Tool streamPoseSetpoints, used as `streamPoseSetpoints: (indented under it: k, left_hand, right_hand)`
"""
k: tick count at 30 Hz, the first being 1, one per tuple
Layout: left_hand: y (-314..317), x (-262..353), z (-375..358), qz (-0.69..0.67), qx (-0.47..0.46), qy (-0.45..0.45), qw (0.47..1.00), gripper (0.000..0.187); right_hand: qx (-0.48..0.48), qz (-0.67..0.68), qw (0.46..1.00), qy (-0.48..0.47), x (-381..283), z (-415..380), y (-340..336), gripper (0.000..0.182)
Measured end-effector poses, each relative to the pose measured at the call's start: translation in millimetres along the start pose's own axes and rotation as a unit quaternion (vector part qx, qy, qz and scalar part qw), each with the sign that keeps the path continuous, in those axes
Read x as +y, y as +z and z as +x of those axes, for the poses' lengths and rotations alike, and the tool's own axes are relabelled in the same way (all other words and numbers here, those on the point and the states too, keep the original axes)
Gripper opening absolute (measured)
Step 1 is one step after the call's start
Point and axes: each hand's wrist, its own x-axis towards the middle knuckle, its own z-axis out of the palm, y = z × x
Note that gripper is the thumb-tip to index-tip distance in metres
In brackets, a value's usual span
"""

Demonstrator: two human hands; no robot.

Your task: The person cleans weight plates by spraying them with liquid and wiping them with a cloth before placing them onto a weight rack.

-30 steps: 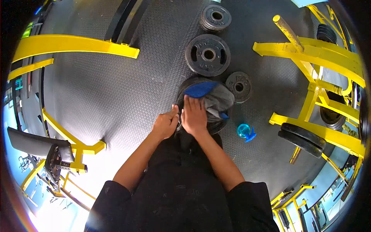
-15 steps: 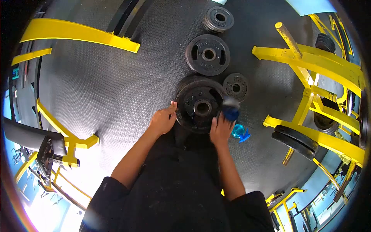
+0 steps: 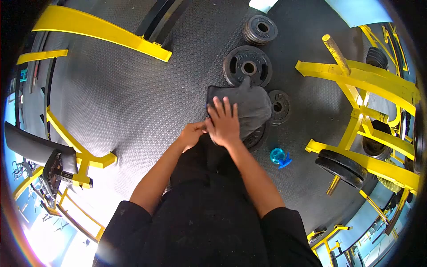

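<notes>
A dark grey cloth lies spread over the large black weight plate, whose lower right edge still shows. My right hand rests on the cloth's left part with its fingers spread. Beside it, at the cloth's lower left corner, my left hand has its fingers pressed together; what they hold, if anything, is hidden. A smaller plate lies to the right of the cloth, and a plate with slots lies just beyond it. A blue spray bottle is on the floor at the right.
A stack of small plates is at the top. Yellow racks stand at the right and left, the right one bearing black plates. A padded bench is at the left. Textured black floor lies between them.
The cloth, bunched and blurred under my right hand before, now lies spread over the large plate. My right hand has moved left, close to my left hand. The view has shifted slightly.
</notes>
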Motion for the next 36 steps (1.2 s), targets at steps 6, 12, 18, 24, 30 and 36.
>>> streamPoseSetpoints:
  k: [6, 12, 18, 24, 30, 36]
  left_hand:
    - [25, -8, -15, -0.138, 0.278, -0.088, 0.947, 0.02]
    - [45, 31, -46, 0.082, -0.022, -0.116, 0.99, 0.029]
    - [95, 16, -41, 0.084, -0.121, 0.006, 0.989, 0.031]
    - [77, 62, -35, 0.124, -0.018, 0.03, 0.992, 0.027]
    - [55, 73, -2, 0.266, 0.174, 0.112, 0.941, 0.067]
    - [62, 75, 25, 0.22, 0.133, -0.039, 0.966, 0.123]
  right_hand:
    - [-0.034, -0.057, 0.994, -0.086, -22, -81, 30, 0.062]
    - [-0.033, 0.026, 0.993, -0.108, 12, -148, 28, 0.059]
    - [-0.159, 0.04, 0.983, -0.083, 74, -202, 2, 0.061]
    - [0.098, 0.324, 0.904, 0.261, 120, -234, 11, 0.055]
    - [0.283, 0.742, 0.443, 0.416, 114, -233, -48, 0.049]
    - [0.208, 0.677, 0.484, 0.514, 67, -192, -56, 0.046]
